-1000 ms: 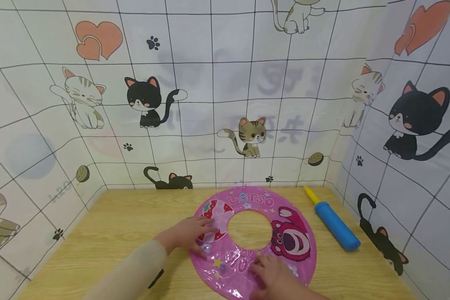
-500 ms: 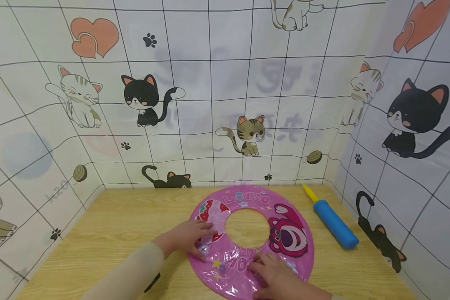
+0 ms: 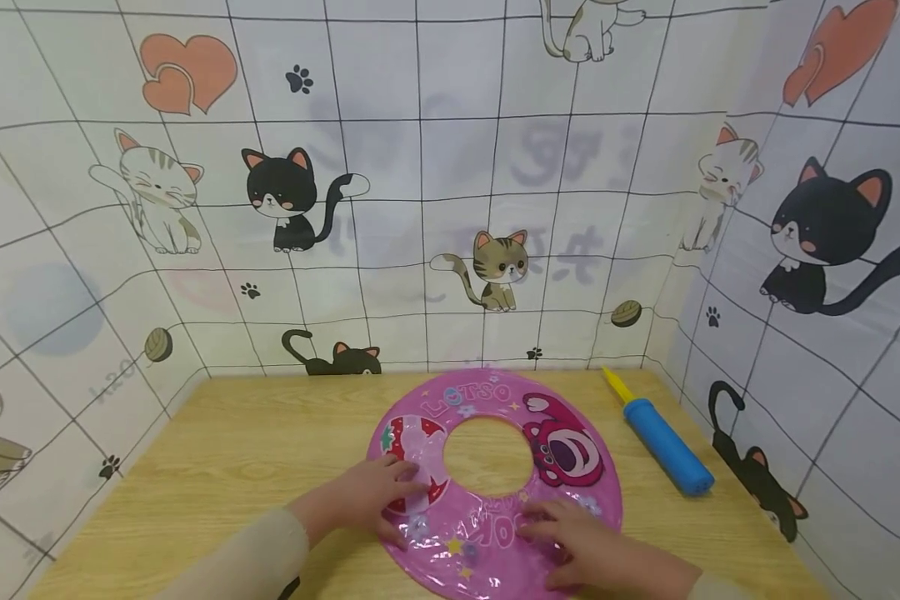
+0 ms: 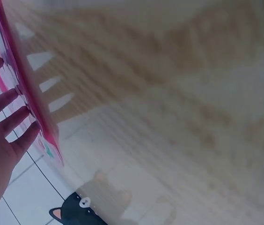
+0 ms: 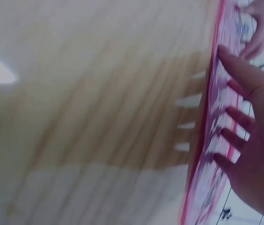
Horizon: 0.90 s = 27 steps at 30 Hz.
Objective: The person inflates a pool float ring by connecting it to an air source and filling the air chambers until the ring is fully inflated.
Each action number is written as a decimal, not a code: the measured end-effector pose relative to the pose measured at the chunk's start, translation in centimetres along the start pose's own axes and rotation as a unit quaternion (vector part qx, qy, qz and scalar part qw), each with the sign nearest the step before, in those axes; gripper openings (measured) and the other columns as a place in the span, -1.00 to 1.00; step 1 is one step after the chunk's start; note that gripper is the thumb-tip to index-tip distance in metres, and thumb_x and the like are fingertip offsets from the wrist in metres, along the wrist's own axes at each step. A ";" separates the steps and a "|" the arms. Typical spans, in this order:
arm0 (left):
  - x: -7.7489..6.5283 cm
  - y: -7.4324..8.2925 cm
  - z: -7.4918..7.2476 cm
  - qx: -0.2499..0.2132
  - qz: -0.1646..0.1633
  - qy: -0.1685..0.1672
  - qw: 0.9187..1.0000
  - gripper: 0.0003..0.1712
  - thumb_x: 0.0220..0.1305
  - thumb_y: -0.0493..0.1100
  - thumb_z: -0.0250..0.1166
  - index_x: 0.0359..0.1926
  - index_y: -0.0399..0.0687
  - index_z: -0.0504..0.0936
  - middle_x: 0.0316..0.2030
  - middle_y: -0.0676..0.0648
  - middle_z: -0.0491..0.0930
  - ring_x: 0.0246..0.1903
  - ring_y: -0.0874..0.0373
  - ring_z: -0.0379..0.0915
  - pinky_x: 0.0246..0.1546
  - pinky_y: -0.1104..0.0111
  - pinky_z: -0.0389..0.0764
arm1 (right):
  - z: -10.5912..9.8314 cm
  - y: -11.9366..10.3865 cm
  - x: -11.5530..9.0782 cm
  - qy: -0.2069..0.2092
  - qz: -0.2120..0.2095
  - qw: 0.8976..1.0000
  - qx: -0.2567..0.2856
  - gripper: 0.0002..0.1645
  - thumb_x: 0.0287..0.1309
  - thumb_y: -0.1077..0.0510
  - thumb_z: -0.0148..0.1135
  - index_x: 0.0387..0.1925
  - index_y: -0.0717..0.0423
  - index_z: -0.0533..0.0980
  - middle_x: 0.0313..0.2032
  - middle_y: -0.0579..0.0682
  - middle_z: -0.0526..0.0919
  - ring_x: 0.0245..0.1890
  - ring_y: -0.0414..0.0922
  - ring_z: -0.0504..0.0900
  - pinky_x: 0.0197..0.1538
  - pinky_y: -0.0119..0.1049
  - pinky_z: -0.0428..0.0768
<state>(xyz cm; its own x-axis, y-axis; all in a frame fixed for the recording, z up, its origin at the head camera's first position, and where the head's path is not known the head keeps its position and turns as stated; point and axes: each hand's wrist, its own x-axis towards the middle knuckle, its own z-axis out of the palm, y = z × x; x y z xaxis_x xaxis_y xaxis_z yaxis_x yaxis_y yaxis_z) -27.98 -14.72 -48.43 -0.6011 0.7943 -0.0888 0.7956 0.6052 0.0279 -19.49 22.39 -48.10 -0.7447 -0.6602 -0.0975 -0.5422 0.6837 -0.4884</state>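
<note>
A flat pink swim ring (image 3: 465, 554) with a cartoon bear, strawberries and lettering lies on the wooden table (image 3: 270, 433) in the head view. On its left side rests my left hand (image 3: 363, 496), fingers spread over the strawberry print. My right hand (image 3: 577, 542) touches the near right part, its fingers slightly bent on the plastic. In the left wrist view the left fingertips (image 4: 26, 136) lie on the ring's surface. The right wrist view shows the right fingertips (image 5: 223, 161) spread on it too. Neither hand grips the ring.
A blue hand pump (image 3: 667, 446) with a yellow nozzle lies to the right of the ring. White cloth walls (image 3: 420, 192) printed with cats and grid lines stand behind the table and on both sides.
The swim ring has turned counterclockwise on the table: the lettering slid left and the bear moved up. My right hand went up and right with it; my left hand shifted slightly down and left.
</note>
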 end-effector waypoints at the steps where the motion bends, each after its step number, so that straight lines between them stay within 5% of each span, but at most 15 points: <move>1: -0.1 0.2 0.0 -0.005 0.000 -0.001 1.000 -0.06 -0.03 0.61 0.15 0.37 0.42 0.35 0.35 -0.03 0.29 0.30 -0.11 0.18 0.22 -0.03 0.34 | -0.2 0.4 -0.1 -0.005 0.003 1.000 0.009 -0.34 0.09 -0.17 0.39 0.26 -0.35 0.45 0.30 -0.16 0.31 0.22 -0.02 0.30 0.11 -0.15 0.54; 6: -0.4 1.1 0.0 -0.020 0.009 -0.003 1.000 -0.18 0.04 0.56 0.15 0.34 0.52 0.36 0.35 0.00 0.30 0.30 -0.14 0.21 0.20 -0.06 0.36 | -1.3 1.6 -0.8 -0.031 0.047 0.994 0.096 -0.37 0.06 -0.04 0.44 0.20 -0.43 0.48 0.31 -0.18 0.29 0.22 0.01 0.27 0.02 -0.25 0.59; 9: -0.5 1.6 -0.1 -0.022 0.020 0.001 1.000 -0.27 0.10 0.50 0.19 0.31 0.54 0.41 0.33 0.01 0.33 0.28 -0.14 0.25 0.19 -0.05 0.38 | -1.9 2.3 -1.3 -0.020 0.061 0.993 0.097 -0.40 0.05 0.02 0.46 0.15 -0.42 0.52 0.29 -0.14 0.30 0.21 0.03 0.29 0.03 -0.24 0.58; 18: -0.6 3.1 -0.5 -0.030 0.056 0.002 0.998 -0.35 0.13 0.43 0.22 0.25 0.50 0.48 0.23 0.04 0.44 0.17 0.01 0.34 0.08 0.11 0.51 | -3.2 5.2 -2.2 0.025 0.062 0.997 0.048 -0.46 0.06 0.07 0.44 0.13 -0.25 0.56 0.25 0.02 0.36 0.10 0.05 0.44 0.01 -0.12 0.60; 27: -0.6 3.9 -0.8 -0.009 0.097 0.016 0.995 -0.31 0.15 0.45 0.19 0.29 0.43 0.46 0.22 0.09 0.44 0.15 0.10 0.36 0.08 0.13 0.50 | -3.9 6.3 -1.9 0.054 0.082 0.995 -0.025 -0.55 0.03 0.09 0.48 0.00 -0.23 0.59 0.12 -0.08 0.45 0.01 -0.07 0.50 -0.02 -0.13 0.61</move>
<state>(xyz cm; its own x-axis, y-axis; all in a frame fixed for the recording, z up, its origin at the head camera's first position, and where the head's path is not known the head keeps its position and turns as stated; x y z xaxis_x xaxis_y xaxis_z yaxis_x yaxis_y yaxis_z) -24.60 -12.76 -47.43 -0.4394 0.8970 -0.0480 0.8952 0.4417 0.0594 -22.96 29.18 -47.57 -0.8610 -0.5028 -0.0764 -0.4266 0.7958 -0.4299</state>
